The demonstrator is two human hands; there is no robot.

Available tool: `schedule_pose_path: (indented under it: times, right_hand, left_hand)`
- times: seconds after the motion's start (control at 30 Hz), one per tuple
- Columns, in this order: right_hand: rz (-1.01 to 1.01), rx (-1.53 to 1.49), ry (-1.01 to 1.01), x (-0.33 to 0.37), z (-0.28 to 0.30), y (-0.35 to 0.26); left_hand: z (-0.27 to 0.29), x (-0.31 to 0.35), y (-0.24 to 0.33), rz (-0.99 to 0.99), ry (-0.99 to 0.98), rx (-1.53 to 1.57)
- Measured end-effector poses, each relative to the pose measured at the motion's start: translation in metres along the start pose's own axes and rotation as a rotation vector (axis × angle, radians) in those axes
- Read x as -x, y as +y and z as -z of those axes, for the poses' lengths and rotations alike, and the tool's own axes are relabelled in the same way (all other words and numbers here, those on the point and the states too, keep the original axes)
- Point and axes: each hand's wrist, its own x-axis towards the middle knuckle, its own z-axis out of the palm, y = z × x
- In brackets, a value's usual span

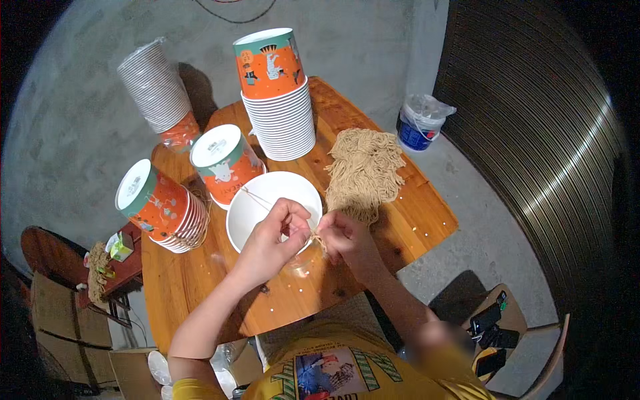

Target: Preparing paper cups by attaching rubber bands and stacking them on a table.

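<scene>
On the left, a stack of orange cups point(159, 203) sits upside down on the wooden table point(420, 217). Next come another orange cup point(227, 175) and a white bowl point(243, 217), open at the top. The left hand point(270, 240) pinches a thin tan string point(320, 241) by the bowl's near edge. The right hand point(348, 241), close beside, pinches it too. Farther right lies a pile of tan strings point(365, 170).

The table point(420, 207) was brightly lit; the wall point(360, 53) was shadowed near eleven o'clock, glare streaked the bowed shutter point(507, 107) near three, blur smeared the elbow point(433, 347) near five, corners were black.
</scene>
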Motion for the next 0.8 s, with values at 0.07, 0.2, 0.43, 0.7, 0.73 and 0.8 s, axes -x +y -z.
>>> schedule_pose_path:
  times: [0.07,0.2,0.43,0.7,0.73,0.8]
  right_hand:
    - [0.07,0.098,0.091,0.0,-0.004,0.0]
    - [0.323,0.051,0.131,-0.006,-0.01,0.017]
    - [0.478,0.485,0.214,-0.005,-0.01,0.014]
    - [0.285,0.145,0.124,-0.01,-0.001,0.02]
    - [0.244,0.164,0.124,-0.008,-0.002,0.016]
    - [0.203,0.183,0.126,-0.008,-0.003,0.014]
  left_hand:
    - [-0.001,-0.001,0.0,0.006,-0.001,0.025]
    - [0.001,-0.001,0.005,0.02,-0.008,0.025]
    - [0.002,-0.002,0.004,0.044,-0.032,0.053]
    - [0.002,-0.001,0.011,-0.011,-0.094,-0.102]
    - [0.003,-0.001,0.008,0.014,-0.114,-0.071]
    - [0.003,-0.001,0.008,0.038,-0.136,-0.039]
